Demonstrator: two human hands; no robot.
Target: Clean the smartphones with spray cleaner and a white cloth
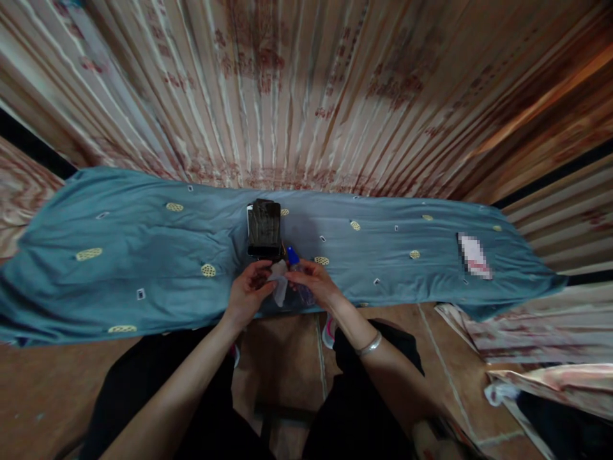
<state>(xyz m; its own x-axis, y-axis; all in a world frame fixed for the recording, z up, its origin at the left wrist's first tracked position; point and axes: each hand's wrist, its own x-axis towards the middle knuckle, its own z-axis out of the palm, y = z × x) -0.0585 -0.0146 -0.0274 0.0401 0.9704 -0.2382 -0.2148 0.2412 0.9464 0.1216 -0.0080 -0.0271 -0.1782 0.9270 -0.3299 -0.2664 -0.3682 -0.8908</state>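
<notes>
My left hand (249, 289) is closed, pinching a crumpled white tissue-like piece (280, 287) between thumb and fingers. Across from it, my right hand (313, 280) is closed around a small clear bottle (305, 295) with a blue pointed cap (292, 256). Its fingertips also reach the edge of the white piece. The fingers hide the middle of the bottle. Just beyond my hands lies a dark, glossy rectangular object (264, 229), with a pale edge showing at its upper left; I cannot make out exactly what it is.
A blue-green cloth (158, 255) with yellow pineapple prints covers the long, narrow table. A white and pink item (475, 255), blurred out, lies toward the right end. Patterned curtains (297, 96) hang behind and at both sides. My knees are under the near edge, above a tiled floor (278, 358).
</notes>
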